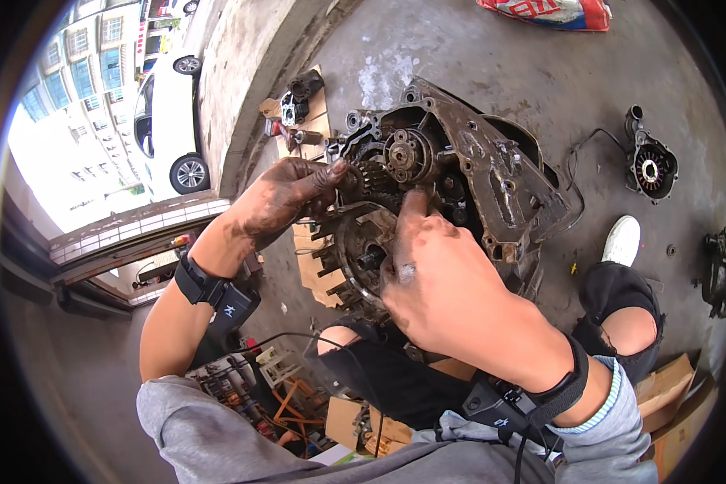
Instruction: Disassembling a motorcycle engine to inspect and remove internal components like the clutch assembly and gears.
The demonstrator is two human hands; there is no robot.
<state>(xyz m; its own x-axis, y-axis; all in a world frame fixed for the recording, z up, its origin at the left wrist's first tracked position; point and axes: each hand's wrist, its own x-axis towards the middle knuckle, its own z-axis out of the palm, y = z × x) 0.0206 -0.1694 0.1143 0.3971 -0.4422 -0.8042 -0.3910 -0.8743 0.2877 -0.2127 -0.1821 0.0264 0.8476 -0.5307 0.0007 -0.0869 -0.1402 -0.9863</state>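
Observation:
A greasy, open engine case (504, 177) stands in front of me. On its near left side is a round clutch basket (355, 242) with slotted fingers. My left hand (298, 192), blackened with grease, is closed, its thumb and forefinger pinching a small toothed gear (350, 182) just above the basket. My right hand (431, 262) is curled against the basket's right side, its thumb near the hub and its forefinger reaching to the inside of the case. The other right fingers are partly hidden. Above that fingertip sits a round bolted hub (407, 156).
Greasy parts (298, 97) lie on cardboard at the far left, beside a concrete ledge (250, 89). A round cover with a coil (650, 168) rests on the floor at right, a dark engine part (718, 274) nearer. A red sack (552, 12) lies far off; cardboard boxes (668, 387) stand at lower right.

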